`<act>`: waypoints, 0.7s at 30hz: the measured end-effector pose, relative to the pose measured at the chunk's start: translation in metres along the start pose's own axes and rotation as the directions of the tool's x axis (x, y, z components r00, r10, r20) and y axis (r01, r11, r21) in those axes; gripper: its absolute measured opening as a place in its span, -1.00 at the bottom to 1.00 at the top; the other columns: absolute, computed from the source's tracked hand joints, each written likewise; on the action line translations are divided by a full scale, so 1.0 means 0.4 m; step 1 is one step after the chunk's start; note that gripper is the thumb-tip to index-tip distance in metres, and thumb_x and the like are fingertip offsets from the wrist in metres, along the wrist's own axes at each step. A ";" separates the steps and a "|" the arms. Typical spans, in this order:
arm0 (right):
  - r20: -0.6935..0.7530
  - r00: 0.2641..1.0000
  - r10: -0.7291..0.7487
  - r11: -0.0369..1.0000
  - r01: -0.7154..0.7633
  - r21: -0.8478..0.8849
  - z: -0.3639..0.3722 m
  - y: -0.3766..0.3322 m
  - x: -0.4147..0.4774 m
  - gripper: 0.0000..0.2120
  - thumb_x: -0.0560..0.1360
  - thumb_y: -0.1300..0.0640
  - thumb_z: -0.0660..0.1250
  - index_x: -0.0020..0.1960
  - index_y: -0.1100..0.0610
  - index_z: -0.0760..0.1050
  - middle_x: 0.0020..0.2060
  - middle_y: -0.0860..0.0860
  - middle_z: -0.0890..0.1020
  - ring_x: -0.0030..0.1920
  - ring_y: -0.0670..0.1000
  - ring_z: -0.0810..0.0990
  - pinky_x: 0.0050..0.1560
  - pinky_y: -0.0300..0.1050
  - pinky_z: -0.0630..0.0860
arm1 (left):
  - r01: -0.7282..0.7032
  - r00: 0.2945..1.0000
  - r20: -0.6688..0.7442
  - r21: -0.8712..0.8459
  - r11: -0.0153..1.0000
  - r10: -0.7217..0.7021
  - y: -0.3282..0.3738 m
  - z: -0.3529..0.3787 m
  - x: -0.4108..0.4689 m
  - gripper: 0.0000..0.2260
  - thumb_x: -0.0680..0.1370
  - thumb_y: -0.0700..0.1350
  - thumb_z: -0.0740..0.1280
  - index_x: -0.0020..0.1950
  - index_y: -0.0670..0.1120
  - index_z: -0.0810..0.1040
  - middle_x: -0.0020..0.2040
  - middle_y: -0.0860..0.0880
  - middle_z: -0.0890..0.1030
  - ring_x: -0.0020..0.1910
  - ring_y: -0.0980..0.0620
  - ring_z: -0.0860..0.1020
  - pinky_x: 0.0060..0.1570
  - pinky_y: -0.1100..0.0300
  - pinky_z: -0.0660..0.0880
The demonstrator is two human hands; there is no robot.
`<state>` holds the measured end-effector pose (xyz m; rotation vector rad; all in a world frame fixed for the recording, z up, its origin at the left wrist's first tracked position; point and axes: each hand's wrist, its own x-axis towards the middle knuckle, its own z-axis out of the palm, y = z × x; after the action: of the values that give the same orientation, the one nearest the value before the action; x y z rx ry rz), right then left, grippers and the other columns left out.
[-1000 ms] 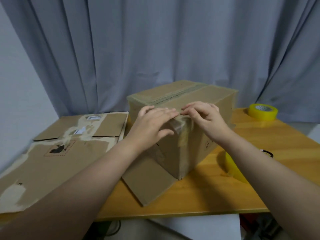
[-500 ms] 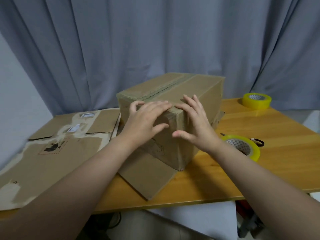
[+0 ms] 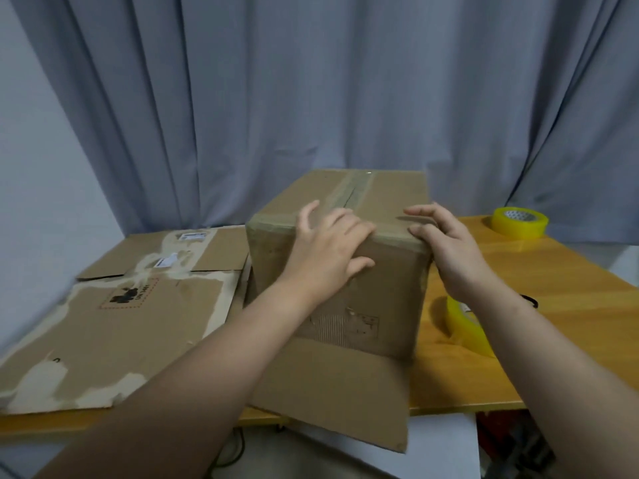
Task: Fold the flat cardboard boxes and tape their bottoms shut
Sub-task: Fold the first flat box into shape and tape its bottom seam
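Head view — scuffed box (image 3: 390, 295), taped seam

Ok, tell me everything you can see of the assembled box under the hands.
The box is brown corrugated cardboard, worn, with a torn patch on its near face. It stands on the wooden table with its closed side up: clear tape runs along the top seam and over the near top edge. One loose flap lies flat toward the camera, past the table edge. The left hand presses over the near top edge; the right hand touches the top right corner.
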<state>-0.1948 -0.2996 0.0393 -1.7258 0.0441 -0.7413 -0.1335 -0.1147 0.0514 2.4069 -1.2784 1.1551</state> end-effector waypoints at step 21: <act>-0.049 0.999 -0.014 0.936 0.031 0.350 -0.026 0.122 -0.107 -0.65 0.67 0.10 0.04 0.40 0.16 0.37 0.29 0.00 0.53 0.34 -0.06 0.45 0.34 -0.10 0.39 | 0.052 0.962 0.268 0.010 0.999 -0.053 0.090 0.018 0.078 -0.44 0.60 0.04 0.24 0.54 -0.06 0.13 0.53 0.00 0.20 0.51 0.06 0.15 0.44 0.21 -0.01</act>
<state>-0.2170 -0.3060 -0.0220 -1.3707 -0.0735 -0.7554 -0.1470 -0.1597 0.0618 2.6526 -1.2753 0.8383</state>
